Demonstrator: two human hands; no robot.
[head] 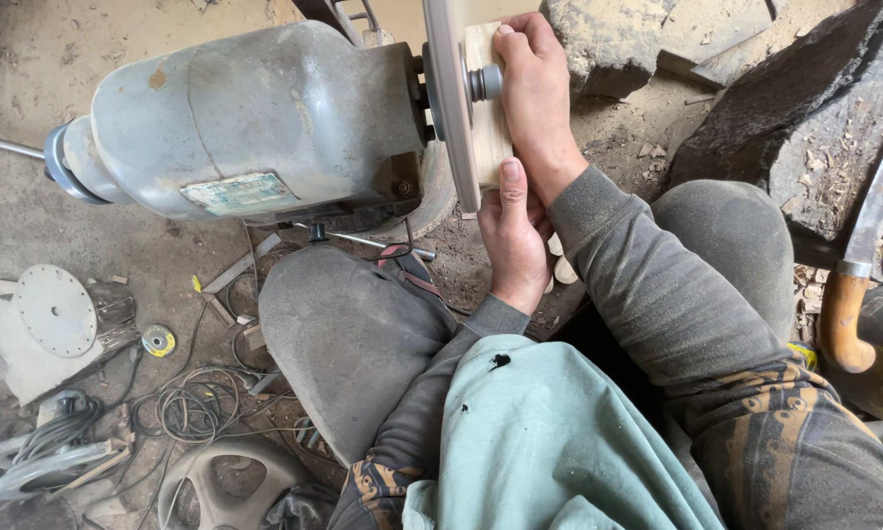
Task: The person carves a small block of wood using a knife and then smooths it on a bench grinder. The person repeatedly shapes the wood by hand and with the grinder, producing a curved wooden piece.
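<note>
We note left hand (513, 238) and right hand (535, 93) clamped on wooden block (488, 137) | block pressed against sanding disc (448, 98) | grey motor (255, 123) beside.

On the dirt floor (39, 69), a round metal plate (56, 310) lies at the left edge, a small yellow-centred disc (158, 341) just beside it. Tangled wires (198, 404) sit nearer, by a pale plastic cover (228, 481). At the right, a curved blade with a wooden handle (847, 319) rests against a dark log (805, 118).
</note>
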